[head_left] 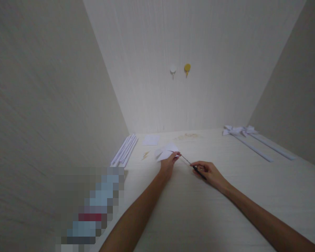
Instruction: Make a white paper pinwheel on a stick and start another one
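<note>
I sit in a pale, wood-grain alcove: a back wall [194, 52] ahead and a side wall on each hand, all the same washed-out cream. On the back wall hang two small hooks, one white [173, 70] and one yellow [187, 68]. Below them runs the tabletop [225, 196], the same light finish, wide and mostly bare near me.

Judging by what lies around, the work looks part done. Far right, two finished paper pinwheels [240, 131] lie on their long white sticks, heads toward the wall. Far left, a bundle of rolled paper sticks [126, 149] waits against the side wall, and a flat white paper square [151, 140] sits unfolded near the back. So I reckon two are made, one is in hand, and stock remains for more.

The piece in hand is a folded white paper pinwheel head [166, 152], in the middle of the tabletop. My left hand [169, 161] pinches it at its near edge, fingers closed on the paper. My right hand [209, 172] is wrapped around a thin dark tool [193, 165], possibly a pin or awl, its tip aimed at the paper just beside my left fingers.

A small tan scrap [145, 155] lies left of the paper; I cannot tell what it is.
</note>
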A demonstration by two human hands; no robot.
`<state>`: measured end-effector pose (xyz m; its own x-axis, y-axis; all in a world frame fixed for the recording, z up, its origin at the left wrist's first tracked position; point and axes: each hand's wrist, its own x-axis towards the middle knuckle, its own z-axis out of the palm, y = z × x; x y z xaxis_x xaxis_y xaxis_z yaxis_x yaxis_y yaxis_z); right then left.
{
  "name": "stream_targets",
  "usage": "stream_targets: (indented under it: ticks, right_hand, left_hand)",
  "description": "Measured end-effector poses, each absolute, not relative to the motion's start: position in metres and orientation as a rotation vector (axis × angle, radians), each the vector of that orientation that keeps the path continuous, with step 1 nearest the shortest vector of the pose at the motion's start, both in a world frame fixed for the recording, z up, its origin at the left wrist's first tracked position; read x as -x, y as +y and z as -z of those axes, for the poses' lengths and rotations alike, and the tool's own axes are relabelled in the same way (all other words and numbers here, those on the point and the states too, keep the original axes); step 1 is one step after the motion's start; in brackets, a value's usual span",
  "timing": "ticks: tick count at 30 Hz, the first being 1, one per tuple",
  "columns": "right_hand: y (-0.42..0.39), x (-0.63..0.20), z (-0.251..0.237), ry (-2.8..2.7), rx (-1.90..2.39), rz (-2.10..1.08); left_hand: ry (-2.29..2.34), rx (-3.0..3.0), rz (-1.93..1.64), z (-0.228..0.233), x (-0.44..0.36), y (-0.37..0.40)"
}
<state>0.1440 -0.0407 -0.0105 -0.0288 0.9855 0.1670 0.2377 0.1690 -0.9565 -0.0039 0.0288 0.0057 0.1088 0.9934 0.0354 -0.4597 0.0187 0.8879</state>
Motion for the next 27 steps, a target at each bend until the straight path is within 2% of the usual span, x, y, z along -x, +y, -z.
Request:
stream_targets:
  ticks: [7, 16, 27]
  right_hand:
    - [-0.040, -0.144, 0.009, -1.487, 1.246, -0.938]
    - [-0.042, -0.141, -0.001, -1.270, 1.192, -1.144]
    - [-0.041, -0.141, -0.003, -0.938, 1.143, -1.044]
  left_hand:
    - [0.767, -0.892, -1.319, -0.009, 0.003, 0.028]
    - [0.763, -0.842, -1.337, -0.006, 0.005, 0.031]
    - [0.820, -1.288, -1.088, -0.010, 0.002, 0.015]
